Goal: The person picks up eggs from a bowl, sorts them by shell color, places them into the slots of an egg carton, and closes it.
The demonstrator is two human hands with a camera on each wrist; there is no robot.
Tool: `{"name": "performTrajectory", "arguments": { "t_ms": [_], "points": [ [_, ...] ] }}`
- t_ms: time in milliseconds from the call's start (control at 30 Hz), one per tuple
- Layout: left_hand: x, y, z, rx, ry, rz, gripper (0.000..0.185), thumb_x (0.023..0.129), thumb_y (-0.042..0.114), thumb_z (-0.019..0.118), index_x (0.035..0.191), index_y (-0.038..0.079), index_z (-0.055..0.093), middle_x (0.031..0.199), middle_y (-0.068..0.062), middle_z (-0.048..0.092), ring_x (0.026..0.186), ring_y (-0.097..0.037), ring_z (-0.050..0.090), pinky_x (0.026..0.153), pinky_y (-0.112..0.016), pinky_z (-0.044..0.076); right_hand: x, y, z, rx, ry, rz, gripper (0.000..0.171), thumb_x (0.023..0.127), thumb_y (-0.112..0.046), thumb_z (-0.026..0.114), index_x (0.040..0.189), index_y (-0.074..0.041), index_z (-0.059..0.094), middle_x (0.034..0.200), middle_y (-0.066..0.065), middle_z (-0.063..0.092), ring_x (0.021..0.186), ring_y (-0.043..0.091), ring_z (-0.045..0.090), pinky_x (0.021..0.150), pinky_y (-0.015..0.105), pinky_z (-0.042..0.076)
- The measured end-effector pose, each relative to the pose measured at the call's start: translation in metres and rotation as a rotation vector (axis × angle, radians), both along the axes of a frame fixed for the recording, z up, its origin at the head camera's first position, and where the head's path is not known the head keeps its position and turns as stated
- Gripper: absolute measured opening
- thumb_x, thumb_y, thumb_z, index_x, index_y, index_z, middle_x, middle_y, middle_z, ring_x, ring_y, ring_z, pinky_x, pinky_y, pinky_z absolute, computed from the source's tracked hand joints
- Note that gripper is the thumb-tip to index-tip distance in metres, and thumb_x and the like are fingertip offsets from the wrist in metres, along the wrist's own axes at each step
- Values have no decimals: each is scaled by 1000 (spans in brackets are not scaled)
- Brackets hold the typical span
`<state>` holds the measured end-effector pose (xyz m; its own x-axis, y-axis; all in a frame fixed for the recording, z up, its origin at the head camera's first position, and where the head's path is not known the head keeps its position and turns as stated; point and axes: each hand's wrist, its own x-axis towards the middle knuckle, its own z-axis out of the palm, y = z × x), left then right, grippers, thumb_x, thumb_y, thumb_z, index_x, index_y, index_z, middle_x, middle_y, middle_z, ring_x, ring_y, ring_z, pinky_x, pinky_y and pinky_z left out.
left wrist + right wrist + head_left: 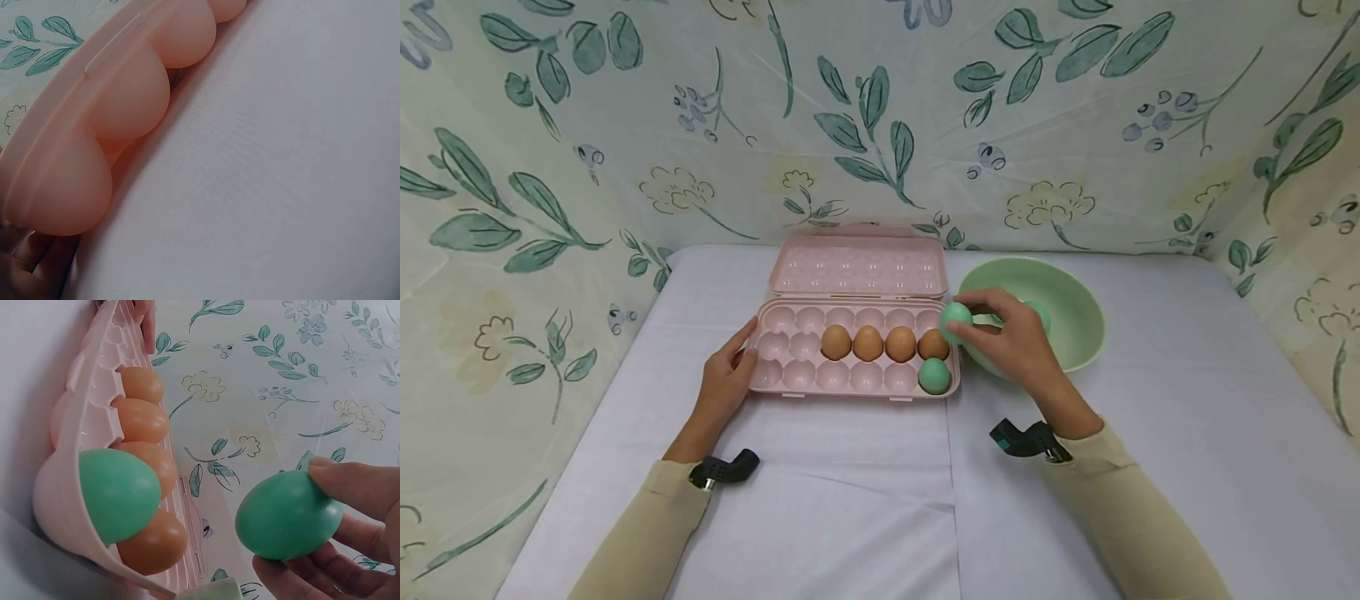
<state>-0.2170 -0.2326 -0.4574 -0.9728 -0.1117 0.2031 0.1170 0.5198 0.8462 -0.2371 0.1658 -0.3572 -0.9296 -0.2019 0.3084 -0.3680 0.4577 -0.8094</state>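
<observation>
A pink egg carton (850, 379) lies open on the table, its lid (859, 265) tilted back. My left hand (727, 371) grips the carton's left end; in the left wrist view its fingers (44, 262) show under the rounded cups. Between thumb and fingertips my right hand (1018, 337) pinches a green egg (289, 515), held above the carton's right end by the bowl. Several brown eggs (868, 343) fill part of the middle row, reaching the right end. Another green egg (934, 377) sits in the front right corner cup.
A light green bowl (1086, 333) stands right of the carton, partly behind my right hand, with at least one green egg (1039, 315) in it. White cloth (850, 500) covers the table. A floral curtain (880, 125) hangs behind and at the sides.
</observation>
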Motion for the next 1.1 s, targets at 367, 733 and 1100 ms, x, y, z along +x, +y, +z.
{"name": "performTrajectory", "arguments": {
  "t_ms": [367,733,1100],
  "points": [
    [0,0,0,24,-1,-14,50,99,17,45,148,24,40,151,-2,40,108,-21,56,81,-5,41,3,-10,-4,-53,-22,45,40,81,-18,78,117,-6,65,115,6,60,108,19,60,82,21,53],
    [0,0,1,23,-10,-10,50,100,17,45,148,24,40,151,-1,39,112,-21,55,82,-5,40,6,-20,-13,-35,-41,91,40,83,-20,77,118,-7,64,116,4,62,106,17,59,90,38,52],
    [0,1,2,2,-8,2,50,99,18,46,148,24,40,151,-2,40,106,-20,56,81,-5,40,6,-30,-23,-68,-63,139,41,82,-18,77,118,-6,64,118,5,62,99,23,64,86,33,54]
  ]
}}
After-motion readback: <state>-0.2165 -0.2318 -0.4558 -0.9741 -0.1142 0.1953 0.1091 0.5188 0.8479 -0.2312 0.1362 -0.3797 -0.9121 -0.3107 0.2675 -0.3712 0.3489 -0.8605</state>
